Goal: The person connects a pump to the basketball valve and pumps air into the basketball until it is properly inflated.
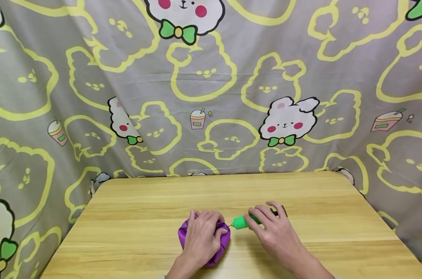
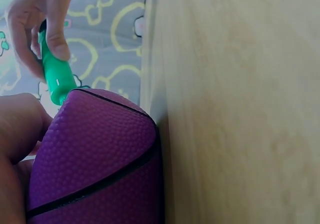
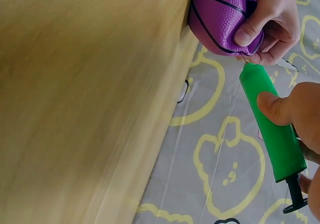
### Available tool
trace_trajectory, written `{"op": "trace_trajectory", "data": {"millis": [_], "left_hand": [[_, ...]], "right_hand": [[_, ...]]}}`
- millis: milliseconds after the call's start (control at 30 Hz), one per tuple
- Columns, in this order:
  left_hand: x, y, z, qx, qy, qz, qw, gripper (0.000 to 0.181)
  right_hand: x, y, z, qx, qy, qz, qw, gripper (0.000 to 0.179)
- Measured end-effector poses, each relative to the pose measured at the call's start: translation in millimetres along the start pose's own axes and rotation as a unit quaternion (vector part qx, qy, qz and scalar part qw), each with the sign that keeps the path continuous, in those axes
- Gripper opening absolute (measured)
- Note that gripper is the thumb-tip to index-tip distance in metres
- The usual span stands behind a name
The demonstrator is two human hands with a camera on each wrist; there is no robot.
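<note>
A soft, caved-in purple basketball with black seams lies on the table. My left hand grips it from above; in the right wrist view the thumb presses into its pebbled skin. To its right, my right hand holds a green hand pump by the barrel, thumb along the side. A thin needle at the pump's tip meets the ball's edge; how deep it sits is hidden. The black plunger handle sticks out at the pump's other end.
The light wood table reaches back to a grey curtain printed with yellow outlines and white cartoon animals. More of this curtain hangs at both sides of the table.
</note>
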State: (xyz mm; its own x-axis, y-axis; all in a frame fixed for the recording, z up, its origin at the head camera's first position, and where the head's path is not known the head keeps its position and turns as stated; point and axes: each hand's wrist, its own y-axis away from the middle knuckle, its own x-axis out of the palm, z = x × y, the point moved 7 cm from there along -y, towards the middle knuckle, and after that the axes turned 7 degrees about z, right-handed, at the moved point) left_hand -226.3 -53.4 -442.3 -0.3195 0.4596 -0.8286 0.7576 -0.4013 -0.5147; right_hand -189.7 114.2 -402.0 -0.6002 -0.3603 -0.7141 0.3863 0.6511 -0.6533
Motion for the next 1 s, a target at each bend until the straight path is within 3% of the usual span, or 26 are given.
{"op": "trace_trajectory", "data": {"millis": [467, 667, 1000], "left_hand": [[-0.3, 1.2, 4.6, -0.015, 0.021, 0.0, 0.9997, 0.027], [-1.5, 1.6, 6.4, -0.016, 0.032, -0.005, 0.9994, 0.026], [-2.5, 1.1, 8.1, -0.02, 0.055, -0.009, 0.9982, 0.026]], "right_hand": [[8.1, -1.7, 1.8, -0.001, -0.027, 0.0, 0.9996, 0.049], [12.3, -3.3, 4.5, 0.001, -0.021, 0.017, 0.9996, 0.05], [18.4, -7.9, 8.8, -0.007, -0.016, 0.013, 0.9998, 0.044]]}}
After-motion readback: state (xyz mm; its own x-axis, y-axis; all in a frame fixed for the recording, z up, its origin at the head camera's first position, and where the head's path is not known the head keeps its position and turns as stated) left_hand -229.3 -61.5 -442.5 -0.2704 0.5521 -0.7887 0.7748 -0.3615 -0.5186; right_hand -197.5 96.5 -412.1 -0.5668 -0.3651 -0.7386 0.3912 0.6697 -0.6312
